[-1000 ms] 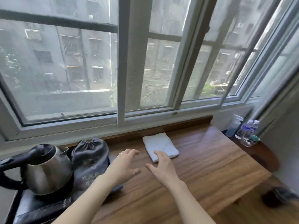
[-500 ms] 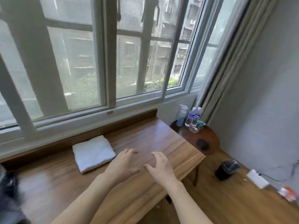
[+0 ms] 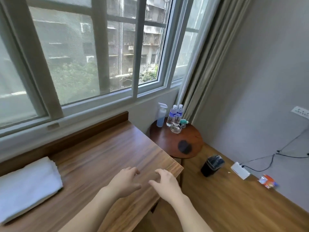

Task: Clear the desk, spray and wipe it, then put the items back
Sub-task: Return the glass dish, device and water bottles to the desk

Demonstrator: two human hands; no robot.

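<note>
I'm seeing both hands hovering empty, fingers loosely spread, over the desk [image 3: 103,151] corner; spray bottle [image 3: 161,115] is standing upright on the round side table [image 3: 192,141], up-right of them, right hand [image 3: 167,185] nearer than left hand [image 3: 125,181].

The folded white cloth [image 3: 28,186] at the wooden table's [image 3: 103,153] left end runs off the picture's left edge. Both bare forearms are cut by the bottom edge. On the round dark-red side table [image 3: 167,139] past the table's right edge, the two clear water bottles' [image 3: 174,115] labels are too small to read, and the dark smudged patch [image 3: 184,147] cannot be identified. The small orange-and-white packet [image 3: 268,181] on the floor is blurred.
</note>
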